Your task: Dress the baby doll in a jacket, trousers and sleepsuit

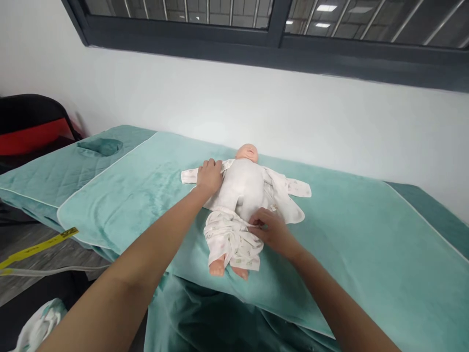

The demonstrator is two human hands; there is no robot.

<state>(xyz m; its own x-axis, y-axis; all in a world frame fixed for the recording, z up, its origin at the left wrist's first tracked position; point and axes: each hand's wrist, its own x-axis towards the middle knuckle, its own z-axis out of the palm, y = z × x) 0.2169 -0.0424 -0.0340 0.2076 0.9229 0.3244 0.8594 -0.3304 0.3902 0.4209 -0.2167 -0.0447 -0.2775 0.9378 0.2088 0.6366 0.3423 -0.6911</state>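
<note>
A baby doll [244,178] lies on its back with its head toward the wall, its torso and upper legs white. Beneath it a white printed baby shirt [298,187] is spread wide, sleeves out to both sides. White printed baby pants [225,232] are bunched around the doll's lower legs, bare feet showing below. My left hand [210,176] is closed over the shirt beside the doll's shoulder, fingertips partly hidden. At the waistband, my right hand [269,230] pinches the pants between thumb and fingers.
The doll lies on a bed with a green cover [351,230]. A face hole [100,146] is at its left end. Behind stands a white wall [234,98] below a dark window frame [176,41]. A black and red chair [32,127] and a yellow strap [40,248] are at left.
</note>
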